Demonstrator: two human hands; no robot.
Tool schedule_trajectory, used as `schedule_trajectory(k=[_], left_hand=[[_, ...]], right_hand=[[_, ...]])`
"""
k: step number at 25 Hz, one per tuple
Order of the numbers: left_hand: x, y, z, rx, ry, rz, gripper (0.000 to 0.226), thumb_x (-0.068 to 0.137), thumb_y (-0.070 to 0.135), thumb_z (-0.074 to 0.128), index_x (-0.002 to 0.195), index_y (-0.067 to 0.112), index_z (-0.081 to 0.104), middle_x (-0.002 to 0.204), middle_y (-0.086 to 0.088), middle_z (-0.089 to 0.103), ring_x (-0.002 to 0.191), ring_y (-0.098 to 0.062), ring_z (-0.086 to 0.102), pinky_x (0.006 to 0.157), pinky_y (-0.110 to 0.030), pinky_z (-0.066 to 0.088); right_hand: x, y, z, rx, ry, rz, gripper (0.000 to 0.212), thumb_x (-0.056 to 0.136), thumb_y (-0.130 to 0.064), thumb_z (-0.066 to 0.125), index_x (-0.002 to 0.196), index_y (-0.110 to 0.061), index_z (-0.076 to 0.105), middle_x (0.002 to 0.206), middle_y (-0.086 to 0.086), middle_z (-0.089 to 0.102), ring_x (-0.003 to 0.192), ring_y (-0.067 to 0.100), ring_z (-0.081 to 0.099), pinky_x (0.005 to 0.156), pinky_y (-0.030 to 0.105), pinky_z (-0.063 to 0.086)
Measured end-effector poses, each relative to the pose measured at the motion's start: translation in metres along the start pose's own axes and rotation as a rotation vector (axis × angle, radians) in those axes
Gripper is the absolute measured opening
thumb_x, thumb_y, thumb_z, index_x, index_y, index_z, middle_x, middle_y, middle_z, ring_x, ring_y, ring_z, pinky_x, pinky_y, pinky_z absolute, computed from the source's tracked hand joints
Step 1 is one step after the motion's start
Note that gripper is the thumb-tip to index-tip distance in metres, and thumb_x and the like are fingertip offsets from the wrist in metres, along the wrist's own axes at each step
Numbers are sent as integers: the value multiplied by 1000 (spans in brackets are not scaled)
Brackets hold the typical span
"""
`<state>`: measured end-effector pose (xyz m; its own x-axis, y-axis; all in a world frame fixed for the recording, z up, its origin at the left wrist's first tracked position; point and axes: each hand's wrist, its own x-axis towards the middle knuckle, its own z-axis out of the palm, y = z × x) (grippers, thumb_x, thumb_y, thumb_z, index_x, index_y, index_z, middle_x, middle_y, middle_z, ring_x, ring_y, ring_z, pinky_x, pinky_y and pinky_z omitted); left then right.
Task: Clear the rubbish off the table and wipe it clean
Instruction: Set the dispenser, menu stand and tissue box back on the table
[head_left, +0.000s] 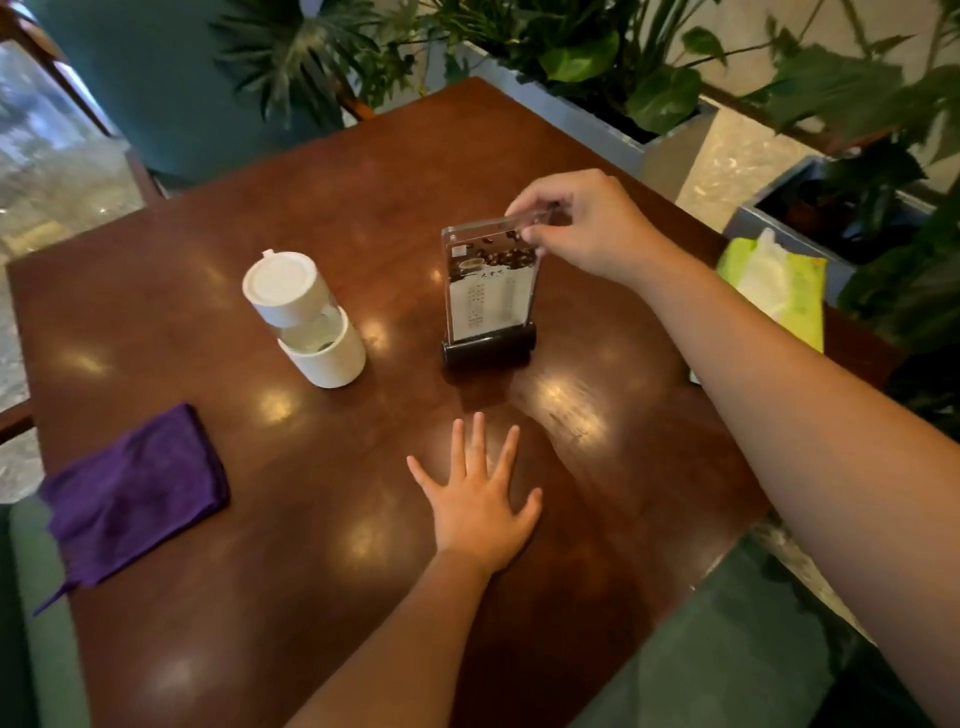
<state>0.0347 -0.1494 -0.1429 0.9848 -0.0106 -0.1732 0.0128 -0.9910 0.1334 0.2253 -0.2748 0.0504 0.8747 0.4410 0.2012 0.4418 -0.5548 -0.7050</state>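
Observation:
A dark brown wooden table (322, 545) fills the head view. My left hand (480, 501) lies flat on it near the front, fingers spread. My right hand (582, 228) pinches the top edge of a clear acrylic menu stand (488, 286) that stands upright on a black base at the table's middle. A folded purple cloth (135, 493) lies at the left edge of the table. A white cylindrical dispenser (304, 319) with a clear middle stands left of the menu stand.
A green pack of wet wipes (779, 291) sits at the table's right edge. Planters with leafy plants (639, 67) line the far and right sides. A green seat (727, 649) lies below the near edge.

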Motion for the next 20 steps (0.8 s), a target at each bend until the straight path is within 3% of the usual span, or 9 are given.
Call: schedule_trajectory(k=[5, 7, 10, 14, 20], left_hand=[[1, -1, 1, -6, -5, -3, 70, 81, 72, 9, 138, 45, -21, 155, 1, -21, 138, -22, -30, 95, -71, -24], [1, -1, 0, -14, -10, -2, 69, 81, 73, 9, 136, 46, -22, 155, 1, -21, 138, -22, -31, 95, -72, -23], [0, 0, 0, -17, 2, 3, 70, 82, 72, 12, 141, 44, -14, 156, 1, -19, 138, -22, -31, 95, -72, -23], [0, 2, 0, -19, 13, 4, 71, 82, 72, 14, 143, 44, -10, 156, 0, -18, 138, -22, -31, 94, -71, -25], [1, 2, 1, -17, 17, -6, 72, 82, 71, 15, 143, 44, -13, 156, -1, -19, 137, -22, -33, 94, -71, -26]], right_hand=[[49, -13, 25, 2, -89, -71, 27, 82, -6, 65, 84, -32, 67, 83, -6, 67, 77, 7, 65, 72, 36, 59], [63, -18, 32, 15, -108, -90, 23, 83, -4, 63, 88, -27, 68, 88, 1, 69, 79, 12, 66, 72, 33, 59], [77, -26, 44, 37, -138, -119, 22, 84, -2, 62, 91, -21, 68, 94, 6, 69, 79, 15, 67, 68, 26, 59], [89, -27, 55, 43, -154, -120, 21, 85, -1, 60, 93, -18, 68, 97, 2, 66, 77, 1, 61, 63, 13, 54], [102, -21, 56, 12, -175, -106, 23, 86, 0, 57, 96, -18, 68, 99, 5, 66, 80, 6, 62, 64, 17, 56]])
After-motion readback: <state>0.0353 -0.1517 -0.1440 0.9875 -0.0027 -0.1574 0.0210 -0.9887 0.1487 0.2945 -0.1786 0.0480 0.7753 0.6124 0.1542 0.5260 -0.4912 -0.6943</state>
